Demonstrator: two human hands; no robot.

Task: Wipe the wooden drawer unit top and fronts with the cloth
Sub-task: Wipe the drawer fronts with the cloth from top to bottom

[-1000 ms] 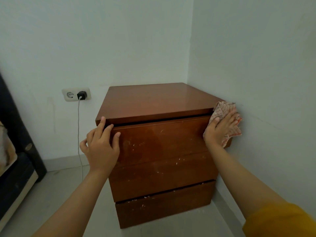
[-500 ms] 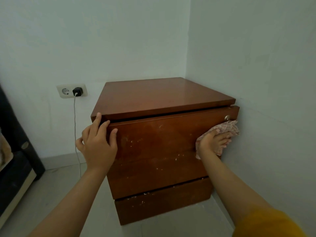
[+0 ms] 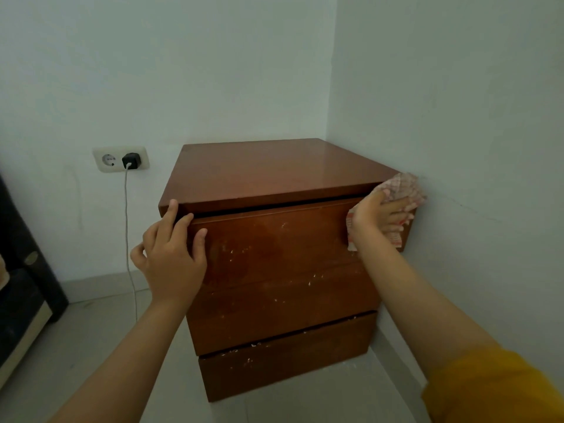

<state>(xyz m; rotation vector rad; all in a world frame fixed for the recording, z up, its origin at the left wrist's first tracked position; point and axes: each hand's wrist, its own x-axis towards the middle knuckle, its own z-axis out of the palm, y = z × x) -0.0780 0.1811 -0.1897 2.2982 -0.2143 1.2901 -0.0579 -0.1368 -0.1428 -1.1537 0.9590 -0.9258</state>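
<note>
Pressed flat rather than closed, the right hand makes its grip by spreading its fingers over a crumpled red-and-white checked cloth and pinning it against the top right corner of the reddish-brown wooden drawer unit, close to the right wall. Part of the cloth bunches up above the fingers, and a corner hangs below the palm. The left hand holds nothing; it lies open on the left edge of the top drawer front, fingertips reaching the lip of the polished top.

I judge the cloth light, soft and limp, so it needs a broad palm on it or it will fold and slip under the fingers. The unit looks stiff and heavy, standing on the pale tiled floor in the room's far right corner; bracing it by the left edge seems sensible. Pale flecks speckle the drawer fronts, thickest along the lower seams, and look likely to need firmer rubbing.
</note>
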